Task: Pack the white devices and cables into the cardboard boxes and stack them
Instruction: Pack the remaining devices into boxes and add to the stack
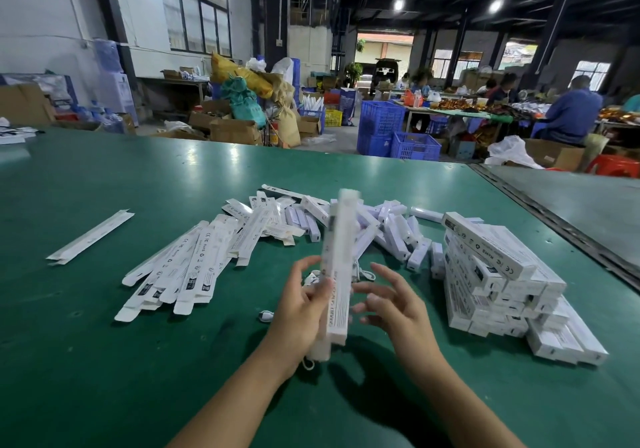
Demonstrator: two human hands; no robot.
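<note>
The left hand [301, 309] grips a long white box [337, 274], held nearly upright above the green table [104, 361]; its upper end is blurred. The right hand [391, 305] is just beside the box, fingers spread. Flat unfolded boxes [187, 267] lie to the left. Loose white devices [398, 232] lie behind. Stacked boxes [502, 281] stand to the right.

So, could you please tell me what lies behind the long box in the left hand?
Behind the long box, gripped by the left hand, white devices and a white cable lie on the green table. The box covers some devices and part of the cable.
</note>
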